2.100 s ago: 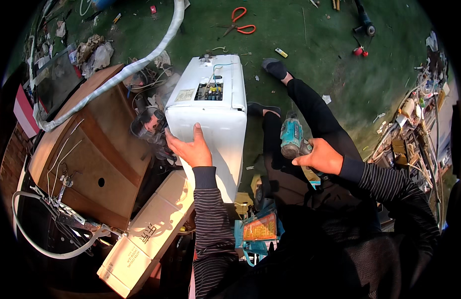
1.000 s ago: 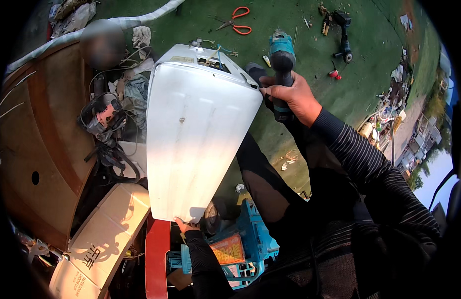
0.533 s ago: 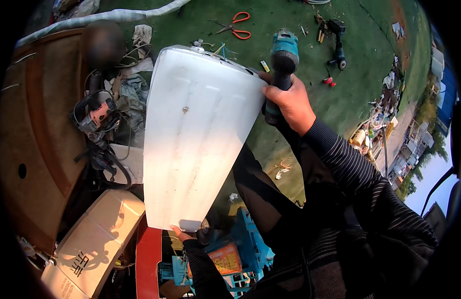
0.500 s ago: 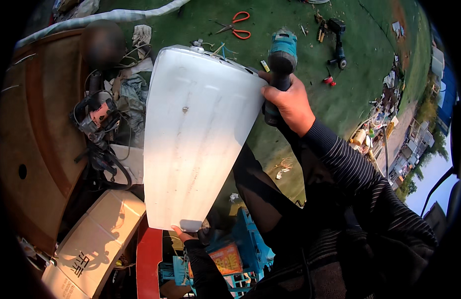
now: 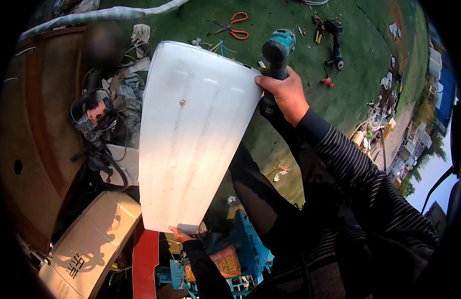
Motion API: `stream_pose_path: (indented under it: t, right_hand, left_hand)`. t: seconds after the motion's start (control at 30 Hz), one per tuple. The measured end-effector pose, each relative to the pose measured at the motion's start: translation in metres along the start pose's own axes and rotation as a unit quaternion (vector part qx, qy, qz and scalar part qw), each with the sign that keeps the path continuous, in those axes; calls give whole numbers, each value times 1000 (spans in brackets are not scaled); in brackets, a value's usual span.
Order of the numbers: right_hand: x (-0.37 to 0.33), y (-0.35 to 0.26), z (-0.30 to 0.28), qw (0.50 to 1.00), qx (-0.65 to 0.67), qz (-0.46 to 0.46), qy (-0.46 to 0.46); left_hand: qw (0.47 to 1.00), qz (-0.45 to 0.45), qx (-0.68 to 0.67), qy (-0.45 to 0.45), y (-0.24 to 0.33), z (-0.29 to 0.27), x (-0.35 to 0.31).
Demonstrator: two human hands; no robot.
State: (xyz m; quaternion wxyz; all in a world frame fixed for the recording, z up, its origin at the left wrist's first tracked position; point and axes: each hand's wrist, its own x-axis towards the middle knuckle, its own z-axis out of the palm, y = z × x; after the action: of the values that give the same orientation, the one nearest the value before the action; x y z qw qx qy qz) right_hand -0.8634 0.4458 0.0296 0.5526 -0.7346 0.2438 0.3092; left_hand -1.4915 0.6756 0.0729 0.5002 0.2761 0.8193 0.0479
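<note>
A long white metal casing (image 5: pixel 190 139), scuffed and with a small fitting on its face, stretches away in front of me. My left hand (image 5: pixel 179 234) grips its near edge; the thumb shows and the other fingers are hidden beneath. In my right hand (image 5: pixel 291 97) is a teal and black cordless drill (image 5: pixel 278 46), closed in the fingers by its handle. The thumb of that hand lies against the casing's far right corner. Thin wires (image 5: pixel 220 48) stick out beyond the casing's far end.
Red-handled scissors (image 5: pixel 238 26) and a cordless angle grinder (image 5: pixel 336 47) lie on the green ground ahead. On the left are a pink and black power tool (image 5: pixel 97 112), a brown wooden panel (image 5: pixel 46 124) and a cardboard box (image 5: pixel 93 244). A blue plastic crate (image 5: pixel 253 239) stands near my legs.
The casing has tilted, so its far end face with the wires shows less. It has shifted slightly left with both hands. The drill has tipped a little in my right hand.
</note>
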Motion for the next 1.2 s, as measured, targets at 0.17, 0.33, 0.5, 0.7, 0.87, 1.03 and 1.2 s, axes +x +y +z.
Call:
stream_pose_path:
  t: [0.17, 0.33, 0.5, 0.7, 0.87, 1.03, 1.2]
  right_hand:
    - [10, 16, 0, 999, 8, -49, -5]
    - [15, 16, -5, 1000, 0, -12, -3]
    - [17, 34, -10, 1000, -14, -1, 23]
    - [-4, 19, -2, 977, 157, 143, 9]
    - [6, 40, -1, 985, 125, 112, 23]
    - [10, 42, -4, 986, 93, 134, 26]
    - [8, 32, -5, 985, 93, 142, 36]
  left_hand:
    - [958, -59, 153, 235, -10, 12, -12]
    - [975, -8, 114, 192, -1, 27, -11]
    - [872, 359, 305, 130, 107, 202, -110]
    - [691, 634, 347, -26, 231, 442, -151]
    - [695, 552, 457, 58, 232, 539, -159]
    - [700, 571, 418, 98, 228, 553, -168]
    - [685, 595, 409, 94, 228, 555, -162]
